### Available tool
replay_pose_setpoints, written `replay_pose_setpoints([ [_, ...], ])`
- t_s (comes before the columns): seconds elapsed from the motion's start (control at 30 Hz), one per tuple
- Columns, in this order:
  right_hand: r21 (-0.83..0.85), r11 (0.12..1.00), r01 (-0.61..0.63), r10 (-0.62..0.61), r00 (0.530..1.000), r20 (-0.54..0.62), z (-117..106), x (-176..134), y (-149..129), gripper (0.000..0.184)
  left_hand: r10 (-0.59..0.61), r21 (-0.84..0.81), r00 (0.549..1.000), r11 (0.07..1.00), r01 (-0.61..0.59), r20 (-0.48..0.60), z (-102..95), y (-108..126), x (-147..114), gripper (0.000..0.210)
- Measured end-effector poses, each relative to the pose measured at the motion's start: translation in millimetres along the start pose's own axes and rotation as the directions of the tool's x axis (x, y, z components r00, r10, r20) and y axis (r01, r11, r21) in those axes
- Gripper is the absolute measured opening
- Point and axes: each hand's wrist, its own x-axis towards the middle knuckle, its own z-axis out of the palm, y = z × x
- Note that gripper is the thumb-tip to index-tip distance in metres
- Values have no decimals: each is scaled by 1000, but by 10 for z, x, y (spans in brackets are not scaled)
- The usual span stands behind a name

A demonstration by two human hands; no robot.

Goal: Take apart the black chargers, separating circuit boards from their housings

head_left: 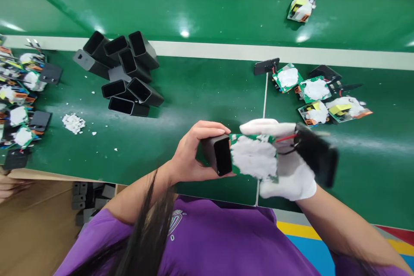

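Observation:
My bare left hand (pixel 190 155) wraps round a black rectangular plastic housing (pixel 217 155), its open end facing right. Gloved in white, my right hand (pixel 291 172) grips a green circuit board (pixel 254 156) thickly coated with white paste. The board's left edge is right at the housing's mouth; whether it has entered cannot be made out. Red and black wires lead from the board to a black end cap (pixel 318 155), which hangs over my right wrist and is slightly blurred.
Several empty black housings (pixel 129 73) are piled at the back left. White crumbs (pixel 74 123) lie nearby. Coated boards (pixel 315 89) sit at the right, one more board (pixel 300 8) farther back, and many (pixel 24 95) at the far left. A cardboard box (pixel 42 224) stands below the table edge, with another person's hand (pixel 11 187) beside it.

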Motion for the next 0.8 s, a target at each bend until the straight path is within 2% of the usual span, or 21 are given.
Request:
replay_pose_setpoints([
  [0.1, 119, 993, -18, 36, 988, -151, -12, 29, 122, 56, -57, 31, 998, 998, 58, -32, 0, 14, -10, 74],
  [0.17, 138, 990, -15, 41, 981, -190, -13, 64, 199, 51, -102, 58, 994, 993, 105, -48, -5, 21, -18, 74],
  [0.33, 92, 995, 29, -16, 990, -138, 34, 52, 188, 58, -120, 129, 991, 983, 127, -63, 3, 23, -30, 67],
  [0.53, 69, 995, 77, -68, 991, -118, 58, -24, 25, 58, -39, 64, 994, 997, 45, -97, 37, -27, -34, 65],
  [0.67, 29, 998, 51, -47, 993, -112, 51, -27, 9, 57, 20, 123, 990, 992, -3, -138, 42, -39, -15, 66],
  [0.8, 3, 999, 52, -51, 991, -123, 50, -32, 27, 58, 19, 142, 991, 990, 0, -133, 38, -12, 6, 65],
])
